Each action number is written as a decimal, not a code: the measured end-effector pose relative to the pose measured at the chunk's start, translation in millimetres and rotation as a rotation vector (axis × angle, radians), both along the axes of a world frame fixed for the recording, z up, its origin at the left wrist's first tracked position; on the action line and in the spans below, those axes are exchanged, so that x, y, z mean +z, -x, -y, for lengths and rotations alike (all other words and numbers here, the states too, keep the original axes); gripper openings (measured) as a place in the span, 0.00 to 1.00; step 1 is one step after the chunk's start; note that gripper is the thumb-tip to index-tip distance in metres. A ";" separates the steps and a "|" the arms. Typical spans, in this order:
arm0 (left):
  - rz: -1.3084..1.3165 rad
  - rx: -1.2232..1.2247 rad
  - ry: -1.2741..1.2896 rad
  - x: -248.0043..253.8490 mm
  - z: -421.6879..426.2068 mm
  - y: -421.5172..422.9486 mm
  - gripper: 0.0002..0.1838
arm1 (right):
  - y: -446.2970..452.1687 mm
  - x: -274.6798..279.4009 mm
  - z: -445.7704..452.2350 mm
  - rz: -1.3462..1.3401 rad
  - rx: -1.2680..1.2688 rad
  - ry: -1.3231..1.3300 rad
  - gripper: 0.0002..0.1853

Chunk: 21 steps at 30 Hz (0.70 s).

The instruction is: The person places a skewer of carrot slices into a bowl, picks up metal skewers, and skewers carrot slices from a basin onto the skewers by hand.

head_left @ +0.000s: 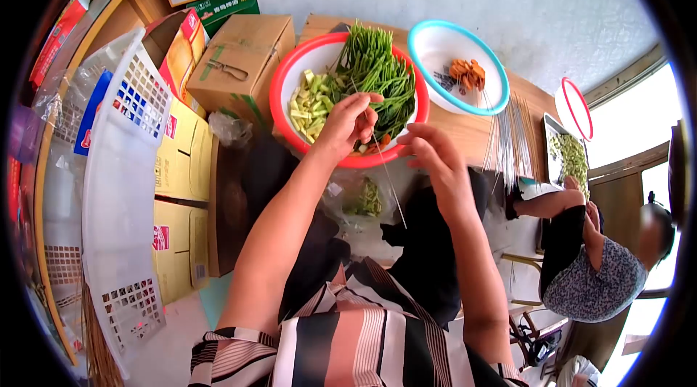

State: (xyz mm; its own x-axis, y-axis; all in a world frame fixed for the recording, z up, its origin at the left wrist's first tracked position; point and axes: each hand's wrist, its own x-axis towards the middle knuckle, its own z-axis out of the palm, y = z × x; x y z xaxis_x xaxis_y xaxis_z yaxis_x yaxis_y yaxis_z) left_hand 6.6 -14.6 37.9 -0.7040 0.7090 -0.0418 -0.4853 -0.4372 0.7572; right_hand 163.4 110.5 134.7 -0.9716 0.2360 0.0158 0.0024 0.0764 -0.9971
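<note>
My left hand [351, 125] is closed in a pinch around a thin metal skewer [392, 189], which slants down to the right over my lap. My right hand [438, 162] is just right of it, fingers loosely bent and apart, with nothing plainly in them. Both hands are at the near rim of a red-rimmed bowl [284, 60]. Inside it lie long green vegetable stalks [374, 60] and chopped pale green pieces [312, 100]. Some orange bits show near my fingers, partly hidden by my left hand.
On the wooden table [472, 141] stand a blue-rimmed bowl [417, 46] with orange-brown pieces and a bundle of skewers [512, 136]. A tray [549, 162] of greens is farther right, beside a seated person [595, 278]. Cardboard boxes [243, 53] and a white plastic basket [116, 205] are left.
</note>
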 end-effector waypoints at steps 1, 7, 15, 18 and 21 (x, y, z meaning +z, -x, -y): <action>0.009 -0.016 0.015 1.1 -2.1 -1.8 0.15 | 5.9 -22.0 -5.0 0.085 0.018 -0.036 0.20; -0.022 -0.097 0.039 -2.9 -10.3 -5.1 0.17 | 30.8 -58.6 -6.1 0.283 0.118 0.030 0.14; -0.456 0.109 0.670 -16.5 0.0 21.2 0.12 | 29.9 -87.7 -40.9 0.183 -0.067 0.218 0.13; -0.889 0.146 1.034 -43.3 1.5 27.2 0.10 | 29.4 -83.0 -46.9 0.178 -0.015 0.227 0.13; -1.033 -0.071 1.398 -53.4 2.8 25.3 0.10 | 26.3 -80.4 -48.2 0.156 -0.001 0.252 0.13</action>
